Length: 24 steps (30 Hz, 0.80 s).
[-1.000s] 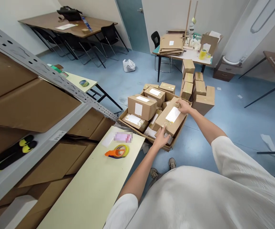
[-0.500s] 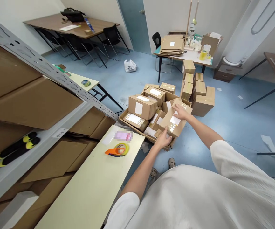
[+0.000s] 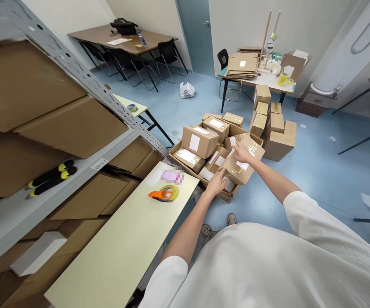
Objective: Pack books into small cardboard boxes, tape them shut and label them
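A taped cardboard box [image 3: 247, 171] with a white label lies tilted on the right part of a large open carton [image 3: 228, 196]. My left hand [image 3: 216, 184] is at the box's near left corner, its fingers partly curled against the edge. Across the box's top reaches my right hand [image 3: 243, 154], with fingers bent over the far left edge. The fingers' undersides are hidden. Beside the held box, more labelled boxes fill the carton, among them a box [image 3: 199, 143] stacked at its left.
At the left stands a pale table [image 3: 117, 231] with an orange tape dispenser [image 3: 163, 194]. A metal shelf [image 3: 114, 143] holding cartons rises over it. Behind the carton, several taped boxes [image 3: 279, 145] are stacked on the floor. A white bag [image 3: 187, 90] lies farther back.
The view has swung a little left, so the room appears shifted right. The box tilts slightly more, and my right hand's fingers have slid toward its left edge.
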Tool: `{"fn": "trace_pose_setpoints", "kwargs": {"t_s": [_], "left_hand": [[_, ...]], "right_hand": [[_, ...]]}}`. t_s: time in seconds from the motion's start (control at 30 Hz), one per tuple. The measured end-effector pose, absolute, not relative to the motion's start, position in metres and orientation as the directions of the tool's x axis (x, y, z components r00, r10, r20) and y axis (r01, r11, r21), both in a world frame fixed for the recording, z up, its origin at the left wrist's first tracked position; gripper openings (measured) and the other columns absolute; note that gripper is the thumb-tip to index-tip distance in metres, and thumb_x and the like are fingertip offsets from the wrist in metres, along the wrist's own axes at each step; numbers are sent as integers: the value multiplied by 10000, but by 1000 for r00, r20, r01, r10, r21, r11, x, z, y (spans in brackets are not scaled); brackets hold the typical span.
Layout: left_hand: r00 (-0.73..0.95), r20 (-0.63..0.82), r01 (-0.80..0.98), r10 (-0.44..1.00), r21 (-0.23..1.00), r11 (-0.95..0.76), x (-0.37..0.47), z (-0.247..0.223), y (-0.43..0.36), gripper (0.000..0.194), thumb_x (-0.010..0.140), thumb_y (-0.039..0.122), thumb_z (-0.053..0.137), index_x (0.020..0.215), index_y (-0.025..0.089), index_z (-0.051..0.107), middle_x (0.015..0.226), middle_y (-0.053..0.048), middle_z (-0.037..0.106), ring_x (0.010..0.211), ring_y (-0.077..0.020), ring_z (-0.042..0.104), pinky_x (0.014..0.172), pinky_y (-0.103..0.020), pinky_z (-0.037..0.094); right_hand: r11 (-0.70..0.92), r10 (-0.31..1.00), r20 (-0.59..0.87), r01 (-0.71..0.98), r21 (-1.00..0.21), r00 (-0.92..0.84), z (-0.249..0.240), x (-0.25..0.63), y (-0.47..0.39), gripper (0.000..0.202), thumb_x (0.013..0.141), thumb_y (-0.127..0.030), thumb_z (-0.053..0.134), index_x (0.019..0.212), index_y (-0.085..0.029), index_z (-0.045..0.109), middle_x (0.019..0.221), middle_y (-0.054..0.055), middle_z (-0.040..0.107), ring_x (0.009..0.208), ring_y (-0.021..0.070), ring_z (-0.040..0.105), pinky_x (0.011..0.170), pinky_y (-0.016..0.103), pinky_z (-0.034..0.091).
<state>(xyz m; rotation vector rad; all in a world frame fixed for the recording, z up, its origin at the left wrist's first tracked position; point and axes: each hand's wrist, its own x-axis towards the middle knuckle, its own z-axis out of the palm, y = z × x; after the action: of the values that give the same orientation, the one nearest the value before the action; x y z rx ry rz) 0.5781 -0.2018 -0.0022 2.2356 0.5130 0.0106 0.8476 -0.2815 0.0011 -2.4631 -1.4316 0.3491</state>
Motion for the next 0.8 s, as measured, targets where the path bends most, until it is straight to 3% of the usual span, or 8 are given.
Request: {"fn": "trace_pose_setpoints", "kwargs": {"t_s": [0.23, 0.53, 0.8], "left_hand": [[876, -122, 384, 467, 762, -521, 548, -6, -184, 695, 987, 313, 619, 1654, 198, 460, 1633, -163, 570, 1476, -318, 578, 1257, -479, 436], [736, -61, 484, 674, 745, -460, 458, -1, -145, 622, 991, 324, 577, 1596, 190, 519, 1608, -162, 584, 1469, -322, 574, 1258, -489, 433], [562, -100, 581, 821, 754, -305, 314, -12, -126, 599, 990, 320, 586, 1570, 178, 543, 1611, -175, 578, 1509, -326, 537, 1269, -483, 418]], "right_hand": [[-367, 907, 48, 842, -395, 417, 11, 821, -277, 582, 933, -230, 558, 1508, -170, 627, 1699, 194, 426, 1570, 383, 387, 1269, 604, 345], [-210, 975, -19, 902, -377, 220, 15, 717, -228, 458, 941, -235, 606, 1384, -242, 725, 1536, 113, 625, 1440, 322, 528, 1226, 531, 411], [65, 988, -102, 908, -414, -118, 10, 578, -163, 398, 975, -217, 627, 1359, -221, 728, 1461, 128, 680, 1379, 310, 602, 1189, 483, 449]]}}
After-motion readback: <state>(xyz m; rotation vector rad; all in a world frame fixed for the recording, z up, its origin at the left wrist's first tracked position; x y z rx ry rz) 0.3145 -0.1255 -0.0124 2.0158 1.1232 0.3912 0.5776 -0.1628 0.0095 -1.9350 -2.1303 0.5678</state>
